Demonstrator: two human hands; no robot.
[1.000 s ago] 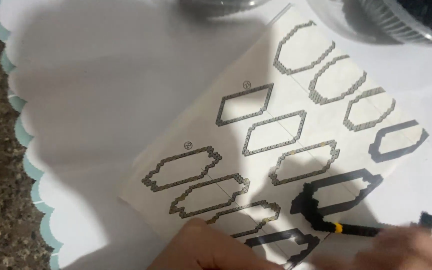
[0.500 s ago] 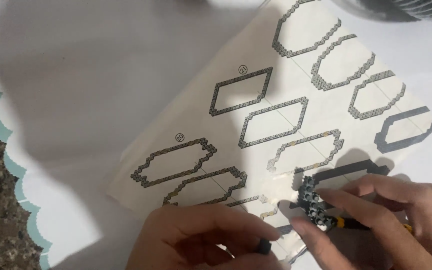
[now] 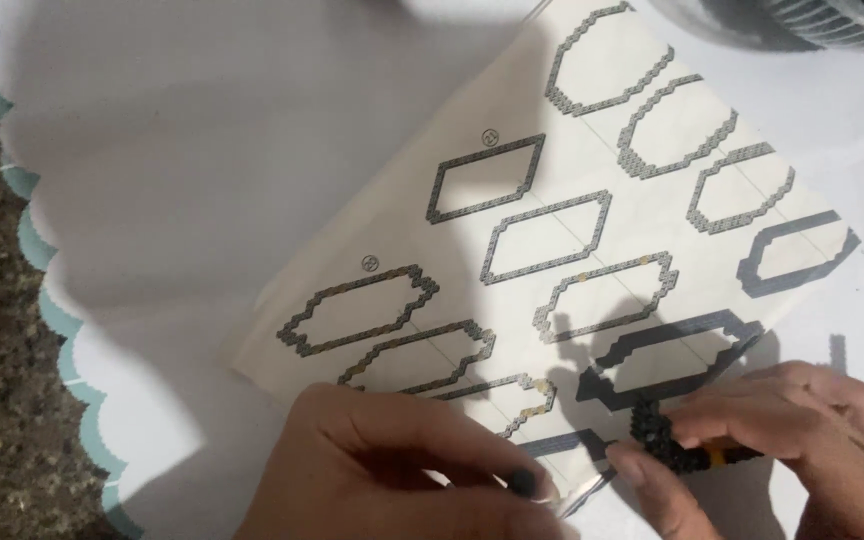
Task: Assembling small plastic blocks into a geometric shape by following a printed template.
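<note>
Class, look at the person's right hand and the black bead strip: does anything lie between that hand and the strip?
Nothing visible does. The right hand already pinches the black bead strip over the pattern sheet. The left hand rests beside it on the sheet's lower edge, apart from the strip.

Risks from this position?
1. The right hand presses a black beaded strip onto the pattern sheet; a slip could scatter beads.
2. The left hand pins only the sheet's lower edge, so it may shift.
3. The clear container sits near the sheet's far corner and could get bumped.
</note>
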